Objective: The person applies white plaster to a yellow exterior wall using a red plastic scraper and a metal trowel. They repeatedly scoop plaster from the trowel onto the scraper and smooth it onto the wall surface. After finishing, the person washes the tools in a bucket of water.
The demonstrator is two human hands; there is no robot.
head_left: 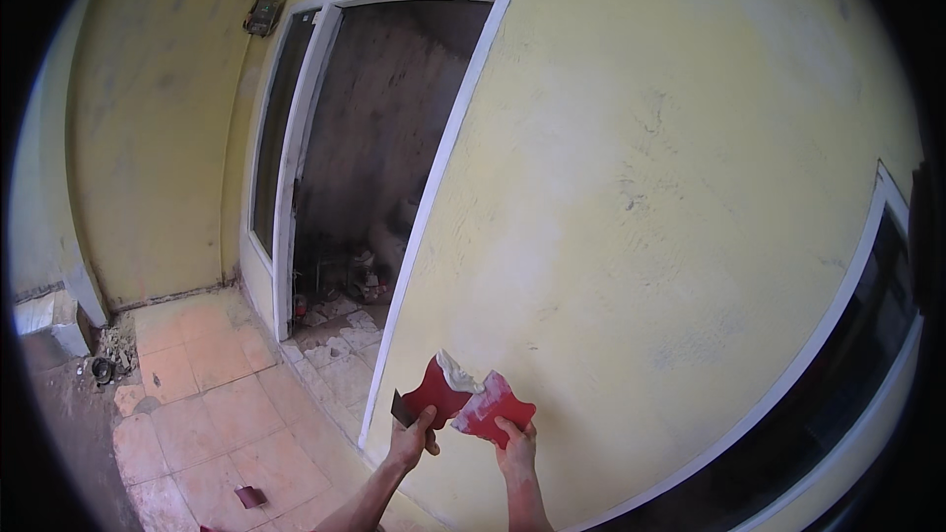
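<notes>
My left hand (408, 443) is closed on a red plastic putty scraper (434, 390), thumb on its face. White putty (455, 372) lies along that scraper's upper right edge. A small dark flat piece (402, 409) sticks out at its left side; I cannot tell whether it is a separate blade. My right hand (517, 453) grips a second red putty scraper (505, 412), smeared with white on its left part. The two scrapers' edges meet or overlap at the putty, in front of the yellow wall (591, 315).
Left of my hands, a white-framed doorway (424, 207) opens into a dark room with rubble. A dark window (788, 443) sits low at the right. Tiled floor (236, 414) runs below, with a small dark red object (250, 497) on it.
</notes>
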